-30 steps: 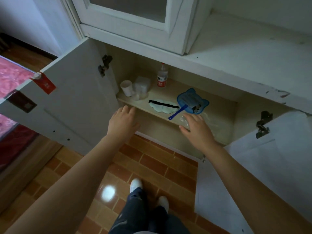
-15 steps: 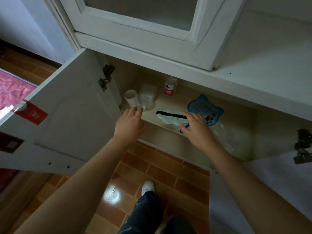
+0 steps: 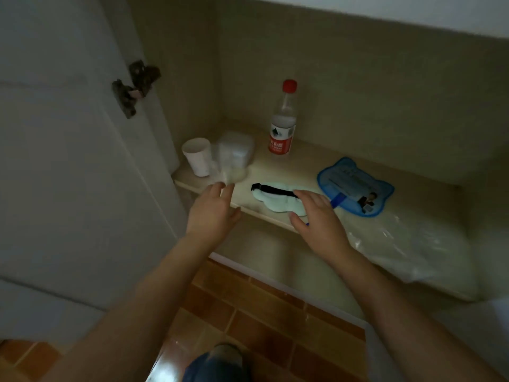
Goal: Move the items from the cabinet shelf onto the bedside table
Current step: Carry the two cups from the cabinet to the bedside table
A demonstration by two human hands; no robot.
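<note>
The left hand (image 3: pixel 210 210) hovers at the shelf (image 3: pixel 275 168) edge, fingers loosely spread and holding nothing. The right hand (image 3: pixel 316 216), fingers apart, has moved onto the sleep mask (image 3: pixel 271 198). At 2 o'clock lies a blue fan (image 3: pixel 358 186). Farther, at 11 o'clock, stand a seemingly empty paper cup (image 3: pixel 198 155) and a clear box (image 3: pixel 235 150), contents unclear; at 12 o'clock a red-capped bottle (image 3: pixel 282 128), its red label unreadable.

Illegible white characters on bottle (image 3: pixel 281 125) label

I was looking into a home: a low white cabinet door (image 3: pixel 68 161) stood open beside a wooden shelf (image 3: pixel 303 172) holding household bits, above terracotta floor tiles (image 3: pixel 261 326).
</note>
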